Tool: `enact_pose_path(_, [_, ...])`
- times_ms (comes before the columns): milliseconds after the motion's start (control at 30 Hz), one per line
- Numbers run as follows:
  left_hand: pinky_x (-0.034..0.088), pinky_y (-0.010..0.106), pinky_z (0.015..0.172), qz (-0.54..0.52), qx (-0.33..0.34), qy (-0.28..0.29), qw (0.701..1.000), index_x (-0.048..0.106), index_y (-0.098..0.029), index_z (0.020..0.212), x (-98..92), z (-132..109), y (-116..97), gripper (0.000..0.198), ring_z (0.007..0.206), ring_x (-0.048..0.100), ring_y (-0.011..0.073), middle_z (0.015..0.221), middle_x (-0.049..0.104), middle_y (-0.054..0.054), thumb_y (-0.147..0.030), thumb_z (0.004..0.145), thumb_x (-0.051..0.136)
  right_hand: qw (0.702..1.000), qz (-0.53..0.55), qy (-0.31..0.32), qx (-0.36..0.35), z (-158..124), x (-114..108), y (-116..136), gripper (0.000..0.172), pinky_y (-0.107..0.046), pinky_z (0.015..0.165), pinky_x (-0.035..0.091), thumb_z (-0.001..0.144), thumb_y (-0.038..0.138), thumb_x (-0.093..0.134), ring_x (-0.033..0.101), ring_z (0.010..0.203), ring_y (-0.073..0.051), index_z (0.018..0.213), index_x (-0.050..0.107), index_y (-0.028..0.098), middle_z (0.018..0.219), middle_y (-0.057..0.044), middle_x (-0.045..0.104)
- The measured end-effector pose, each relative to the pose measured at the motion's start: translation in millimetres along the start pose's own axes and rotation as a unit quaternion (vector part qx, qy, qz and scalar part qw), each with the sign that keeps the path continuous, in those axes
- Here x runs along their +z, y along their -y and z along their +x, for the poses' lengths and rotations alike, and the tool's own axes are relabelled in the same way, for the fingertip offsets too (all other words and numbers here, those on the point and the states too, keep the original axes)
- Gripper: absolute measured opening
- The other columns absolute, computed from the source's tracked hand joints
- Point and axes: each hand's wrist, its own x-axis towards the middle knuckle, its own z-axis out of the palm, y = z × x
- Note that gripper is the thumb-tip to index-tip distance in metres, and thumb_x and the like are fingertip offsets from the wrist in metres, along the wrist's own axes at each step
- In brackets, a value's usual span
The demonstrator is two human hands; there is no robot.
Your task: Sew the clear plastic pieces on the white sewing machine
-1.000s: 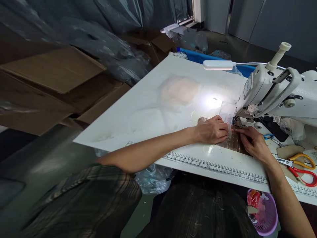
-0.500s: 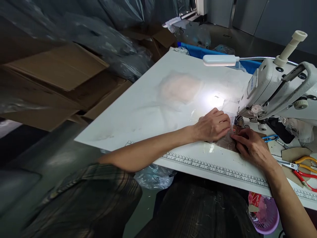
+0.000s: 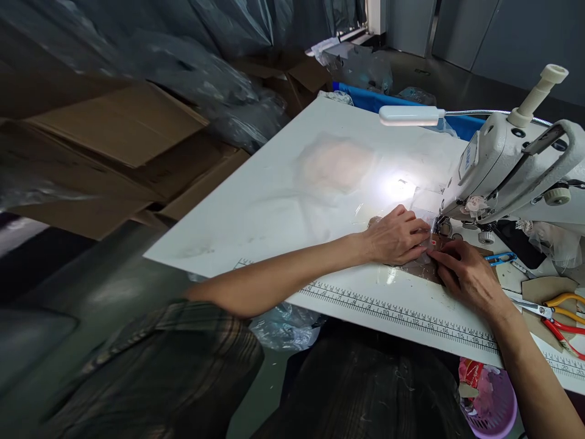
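Observation:
A white sewing machine (image 3: 512,164) stands at the right of a white table (image 3: 292,201). A clear plastic piece with brown backing (image 3: 423,268) lies at the needle. My left hand (image 3: 395,238) rests palm down on it, fingers pressed together toward the needle. My right hand (image 3: 466,274) presses the piece from the right, fingertips pinched at its edge close to the presser foot. A small red mark shows between the two hands.
A lamp (image 3: 409,114) lights the needle area. Blue snips (image 3: 500,258), red and yellow scissors (image 3: 560,317) and cardboard pieces lie at the right. A printed ruler (image 3: 402,314) runs along the table's front edge. A purple basket (image 3: 491,405) sits below. Cardboard boxes (image 3: 114,146) stand to the left.
Both hands have stayed at the needle with small shifts of the fingers. The view has turned slightly, so everything sits a little further right and lower.

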Motion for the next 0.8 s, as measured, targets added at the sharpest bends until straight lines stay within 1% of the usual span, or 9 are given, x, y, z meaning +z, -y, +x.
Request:
enact_pose_path(133, [0.034, 0.037, 0.079, 0.037, 0.021, 0.020, 0.999, 0.069, -0.015, 0.105, 0.1, 8, 8, 0.035, 0.085, 0.057, 0.0209, 0.115, 0.069, 0.008, -0.033, 0.103, 0.040, 0.999, -0.032, 0.001, 0.006, 2, 3, 1, 0.032, -0.032, 0.071, 0.053, 0.093, 0.018, 0.048, 0.058, 0.083, -0.020, 0.118, 0.068, 0.019, 0.097, -0.011, 0.061])
enact_pose_path(233, [0.032, 0.036, 0.077, 0.020, 0.037, 0.037, 0.998, 0.069, -0.015, 0.107, 2.0, 16, 18, 0.033, 0.085, 0.057, 0.0210, 0.116, 0.069, 0.008, -0.033, 0.102, 0.041, 0.997, -0.073, 0.015, 0.032, 5, 5, 4, 0.035, -0.032, 0.068, 0.053, 0.094, 0.018, 0.044, 0.057, 0.080, -0.020, 0.120, 0.066, 0.019, 0.095, -0.012, 0.061])
enact_pose_path(300, [0.032, 0.036, 0.076, -0.004, 0.032, 0.043, 0.999, 0.068, -0.015, 0.109, 3.2, 19, 21, 0.032, 0.087, 0.058, 0.0216, 0.120, 0.068, 0.008, -0.033, 0.101, 0.042, 0.995, -0.088, 0.025, 0.039, 7, 5, 6, 0.037, -0.033, 0.068, 0.053, 0.095, 0.018, 0.041, 0.057, 0.080, -0.021, 0.122, 0.065, 0.018, 0.095, -0.013, 0.062])
enact_pose_path(367, [0.033, 0.037, 0.077, -0.028, 0.013, 0.040, 0.999, 0.067, -0.014, 0.112, 4.2, 18, 22, 0.034, 0.092, 0.059, 0.0228, 0.124, 0.067, 0.009, -0.033, 0.101, 0.041, 0.995, -0.093, 0.030, 0.034, 7, 4, 9, 0.037, -0.035, 0.069, 0.054, 0.096, 0.019, 0.039, 0.057, 0.082, -0.022, 0.123, 0.064, 0.016, 0.096, -0.014, 0.062])
enact_pose_path(467, [0.035, 0.039, 0.083, -0.057, -0.008, 0.032, 0.998, 0.065, -0.014, 0.117, 5.2, 14, 19, 0.036, 0.100, 0.059, 0.0246, 0.130, 0.064, 0.011, -0.033, 0.101, 0.039, 0.995, -0.099, 0.017, 0.027, 7, 4, 12, 0.037, -0.037, 0.072, 0.054, 0.097, 0.019, 0.039, 0.057, 0.084, -0.024, 0.123, 0.064, 0.014, 0.097, -0.015, 0.062])
enact_pose_path(600, [0.037, 0.042, 0.087, -0.076, -0.005, 0.030, 0.997, 0.066, -0.016, 0.115, 6.6, 9, 17, 0.034, 0.102, 0.059, 0.0253, 0.132, 0.063, 0.012, -0.032, 0.100, 0.039, 0.994, -0.101, -0.001, 0.034, 6, 5, 15, 0.036, -0.036, 0.072, 0.053, 0.098, 0.020, 0.038, 0.057, 0.083, -0.023, 0.122, 0.063, 0.014, 0.095, -0.014, 0.062])
enact_pose_path(700, [0.037, 0.043, 0.089, -0.087, -0.002, 0.018, 0.996, 0.066, -0.017, 0.114, 7.6, 8, 18, 0.033, 0.101, 0.059, 0.0249, 0.131, 0.064, 0.011, -0.031, 0.100, 0.040, 0.995, -0.095, -0.004, 0.036, 5, 6, 16, 0.036, -0.036, 0.071, 0.053, 0.098, 0.021, 0.038, 0.057, 0.083, -0.023, 0.123, 0.062, 0.014, 0.094, -0.014, 0.062])
enact_pose_path(800, [0.035, 0.045, 0.095, -0.095, -0.001, 0.003, 0.996, 0.066, -0.019, 0.115, 8.7, 7, 18, 0.032, 0.105, 0.059, 0.0240, 0.131, 0.065, 0.010, -0.029, 0.100, 0.039, 0.995, -0.090, -0.009, 0.031, 4, 6, 16, 0.036, -0.036, 0.070, 0.053, 0.099, 0.021, 0.038, 0.057, 0.083, -0.023, 0.123, 0.062, 0.013, 0.095, -0.014, 0.062])
